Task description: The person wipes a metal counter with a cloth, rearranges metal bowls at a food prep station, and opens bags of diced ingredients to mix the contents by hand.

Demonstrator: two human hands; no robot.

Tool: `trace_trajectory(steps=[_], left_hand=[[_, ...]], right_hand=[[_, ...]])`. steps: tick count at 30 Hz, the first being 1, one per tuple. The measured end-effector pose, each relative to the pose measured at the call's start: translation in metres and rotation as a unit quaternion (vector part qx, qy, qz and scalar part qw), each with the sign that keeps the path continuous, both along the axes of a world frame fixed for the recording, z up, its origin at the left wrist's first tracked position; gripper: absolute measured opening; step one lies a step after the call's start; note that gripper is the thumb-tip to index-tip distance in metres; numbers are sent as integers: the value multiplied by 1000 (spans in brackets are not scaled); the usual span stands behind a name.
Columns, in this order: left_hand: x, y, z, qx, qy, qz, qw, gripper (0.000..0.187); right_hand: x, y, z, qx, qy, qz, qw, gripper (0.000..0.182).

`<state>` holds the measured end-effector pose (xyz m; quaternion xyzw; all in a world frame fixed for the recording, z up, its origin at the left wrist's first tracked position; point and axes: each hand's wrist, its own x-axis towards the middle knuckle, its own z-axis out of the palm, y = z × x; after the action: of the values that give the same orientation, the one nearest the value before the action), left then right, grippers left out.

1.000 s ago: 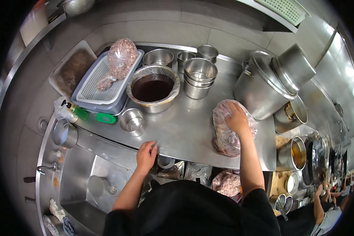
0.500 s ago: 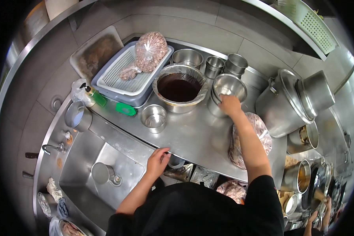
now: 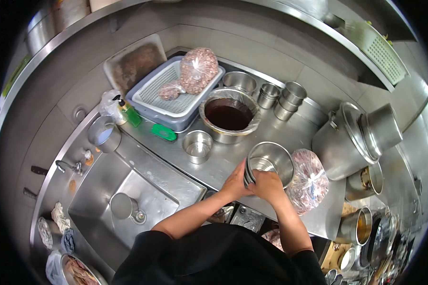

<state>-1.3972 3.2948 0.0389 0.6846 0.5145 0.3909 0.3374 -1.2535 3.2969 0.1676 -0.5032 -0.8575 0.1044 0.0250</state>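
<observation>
Steel pots (image 3: 271,159) shifted to counter (image 3: 292,135) front edge, left hand (image 3: 236,184) and right hand (image 3: 267,186) both clamped on them: two-handed hold now.

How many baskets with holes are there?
2: a white basket in the blue-grey tub on the counter, and a pale green basket on the high shelf. Others may be hidden.

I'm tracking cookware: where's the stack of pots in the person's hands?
In the head view, the stack of pots is right of centre, in the left hand and right hand, near the front edge of the counter, just left of the clear bag.
</observation>
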Motion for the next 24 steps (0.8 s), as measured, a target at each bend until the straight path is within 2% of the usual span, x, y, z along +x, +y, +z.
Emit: trace_trajectory(steps=[3,6,16,17,18,20,22,24], left_hand=[[-3,-8,2,-33,-19,1,999,132],[-8,-11,8,-101,35,-22,994,138],[-14,-22,10,-76,66,-51,994,133],[-15,-20,7,-63,36,-63,995,132],[-17,-21,11,-51,6,-75,996,132],[-25,-23,19,-34,28,-80,996,132],[-37,-20,26,-27,32,-94,995,133],[-43,-17,29,1,12,-100,995,132]], right_hand=[[-1,-5,-2,1,-16,26,1000,30],[-5,-11,-3,1,-24,39,999,30],[-4,-32,4,-9,-18,26,999,28],[-1,-32,5,-9,-16,22,1000,28],[2,-32,6,5,5,46,999,25],[14,-33,12,26,27,64,997,23],[32,-41,19,49,224,21,973,21],[66,-43,-1,172,351,-106,914,21]])
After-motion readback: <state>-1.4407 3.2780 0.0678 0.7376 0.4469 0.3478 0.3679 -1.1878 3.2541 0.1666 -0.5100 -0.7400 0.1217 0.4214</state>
